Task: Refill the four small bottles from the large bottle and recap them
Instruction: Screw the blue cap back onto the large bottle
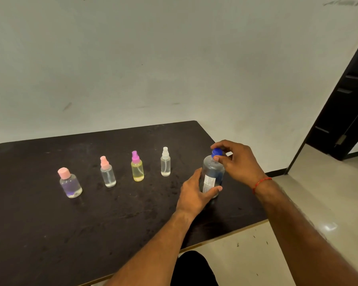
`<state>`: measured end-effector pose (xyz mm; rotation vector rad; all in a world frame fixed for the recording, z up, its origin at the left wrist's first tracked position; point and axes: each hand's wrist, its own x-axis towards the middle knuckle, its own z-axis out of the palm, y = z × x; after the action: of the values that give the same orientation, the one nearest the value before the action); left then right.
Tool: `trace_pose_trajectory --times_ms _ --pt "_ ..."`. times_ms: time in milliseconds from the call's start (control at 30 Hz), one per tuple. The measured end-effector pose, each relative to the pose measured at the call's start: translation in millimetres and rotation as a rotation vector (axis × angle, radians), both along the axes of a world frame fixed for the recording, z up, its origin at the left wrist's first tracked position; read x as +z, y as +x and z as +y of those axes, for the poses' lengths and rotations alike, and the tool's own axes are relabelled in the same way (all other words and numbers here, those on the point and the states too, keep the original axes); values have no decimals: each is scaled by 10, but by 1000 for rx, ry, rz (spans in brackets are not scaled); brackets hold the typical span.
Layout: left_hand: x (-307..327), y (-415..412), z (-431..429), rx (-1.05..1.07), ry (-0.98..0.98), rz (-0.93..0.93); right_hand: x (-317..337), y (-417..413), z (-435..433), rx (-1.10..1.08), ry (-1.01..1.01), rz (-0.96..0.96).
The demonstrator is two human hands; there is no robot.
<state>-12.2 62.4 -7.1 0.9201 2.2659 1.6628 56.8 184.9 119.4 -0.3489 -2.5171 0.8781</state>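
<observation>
The large clear bottle (213,174) with a white label stands upright near the right end of the dark table (91,223). My left hand (194,193) wraps its lower body. My right hand (236,159) pinches its blue cap (216,152), which sits on the neck. To the left stand the small bottles in a row, all capped: a white-capped spray bottle (165,162), a yellow one with a purple spray top (137,167), a clear one with a pink spray top (107,172), and a wider one with a pink cap (69,183).
A pale wall rises behind the table. At the right, a dark door frame (347,100) opens onto a light tiled floor (308,203). The table's right edge lies just past the large bottle. My dark-clothed knee (194,267) shows below the front edge.
</observation>
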Motion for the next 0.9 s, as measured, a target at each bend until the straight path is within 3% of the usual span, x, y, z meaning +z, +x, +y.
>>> trace_pose_trajectory --times_ms 333,600,900 --pt "-9 -5 -4 0 1 13 -210 -51 -153 -249 -36 168" --pt "-28 -19 6 -4 4 -11 -208 -14 -167 -116 -97 219" --pt "-10 -3 11 -6 -16 -16 -205 -133 -218 -286 -61 194"
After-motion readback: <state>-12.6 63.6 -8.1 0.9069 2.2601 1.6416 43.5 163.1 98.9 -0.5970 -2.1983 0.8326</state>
